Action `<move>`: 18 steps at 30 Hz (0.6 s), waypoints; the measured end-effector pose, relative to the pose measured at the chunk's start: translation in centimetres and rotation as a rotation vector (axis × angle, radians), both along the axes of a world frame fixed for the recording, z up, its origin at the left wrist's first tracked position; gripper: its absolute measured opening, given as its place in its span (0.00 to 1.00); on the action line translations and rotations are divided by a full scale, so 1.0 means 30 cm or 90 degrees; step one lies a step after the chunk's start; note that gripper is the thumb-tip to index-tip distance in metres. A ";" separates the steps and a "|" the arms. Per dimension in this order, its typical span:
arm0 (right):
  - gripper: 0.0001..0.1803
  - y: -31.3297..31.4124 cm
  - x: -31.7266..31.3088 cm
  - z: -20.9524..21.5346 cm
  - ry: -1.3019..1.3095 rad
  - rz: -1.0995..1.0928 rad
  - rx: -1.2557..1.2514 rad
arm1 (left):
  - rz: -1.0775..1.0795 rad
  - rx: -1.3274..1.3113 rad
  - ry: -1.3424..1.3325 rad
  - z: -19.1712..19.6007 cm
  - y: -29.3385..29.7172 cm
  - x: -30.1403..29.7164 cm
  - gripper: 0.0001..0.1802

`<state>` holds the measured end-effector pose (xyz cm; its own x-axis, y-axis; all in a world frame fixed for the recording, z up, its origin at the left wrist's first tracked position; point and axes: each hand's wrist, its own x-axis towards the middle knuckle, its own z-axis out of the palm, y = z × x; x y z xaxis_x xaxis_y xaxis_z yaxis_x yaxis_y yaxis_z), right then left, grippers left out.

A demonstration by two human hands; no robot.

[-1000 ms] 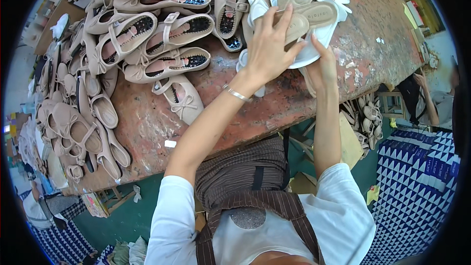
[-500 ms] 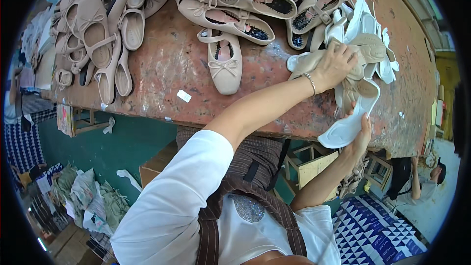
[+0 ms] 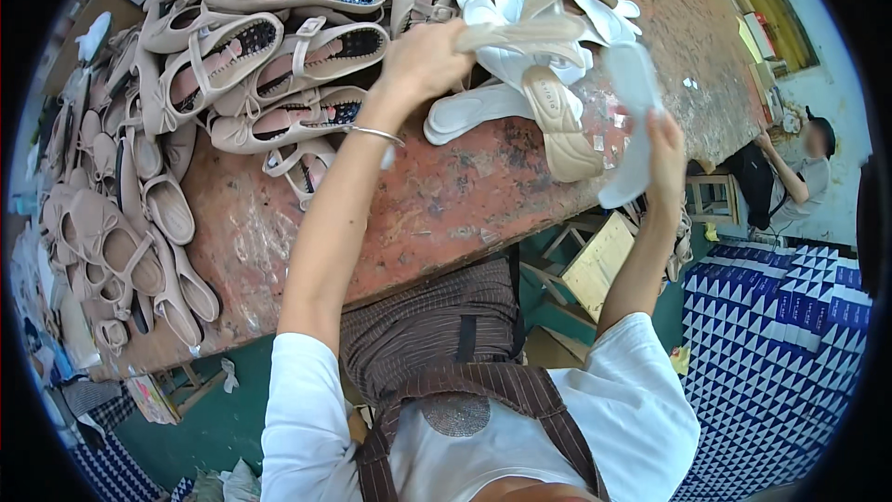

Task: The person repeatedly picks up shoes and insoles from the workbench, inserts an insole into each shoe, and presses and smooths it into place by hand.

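My left hand (image 3: 423, 65) is closed on one end of a beige insole (image 3: 525, 33), which stretches to the right over the pile and is smeared by motion. On the right, my right hand (image 3: 664, 153) grips a white insole (image 3: 631, 144), held upright and blurred, near the table's front edge. Between the hands lies a beige padded insole (image 3: 563, 135) on top of white ones. A white insole (image 3: 472, 112) points left under the pile, and more white insoles (image 3: 595, 0) are heaped behind.
Beige strap shoes with bows (image 3: 288, 116) crowd the table's left and back. The worn red-brown table (image 3: 446, 204) curves round in front of me. Below its edge stands a wooden stool (image 3: 599, 265). Blue-and-white boxes (image 3: 771, 353) are stacked at right, near another person (image 3: 799, 172).
The view has swung to the right. My left hand has drawn a beige insole leftward from the pile. My right hand has raised the white insole more upright, apart from the beige ones.
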<state>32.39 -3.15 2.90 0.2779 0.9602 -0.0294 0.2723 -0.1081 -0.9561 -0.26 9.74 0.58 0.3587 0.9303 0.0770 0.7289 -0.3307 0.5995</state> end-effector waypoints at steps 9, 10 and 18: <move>0.25 -0.194 -0.122 -0.013 0.488 0.027 0.012 | 0.185 0.330 0.091 -0.025 -0.008 0.159 0.41; 0.28 -0.189 -0.199 -0.012 0.491 0.144 -0.009 | 0.086 0.290 0.085 -0.132 0.001 0.208 0.48; 0.32 -0.215 -0.390 -0.173 0.545 0.181 -0.110 | 0.274 0.406 -0.221 0.000 -0.135 -0.075 0.31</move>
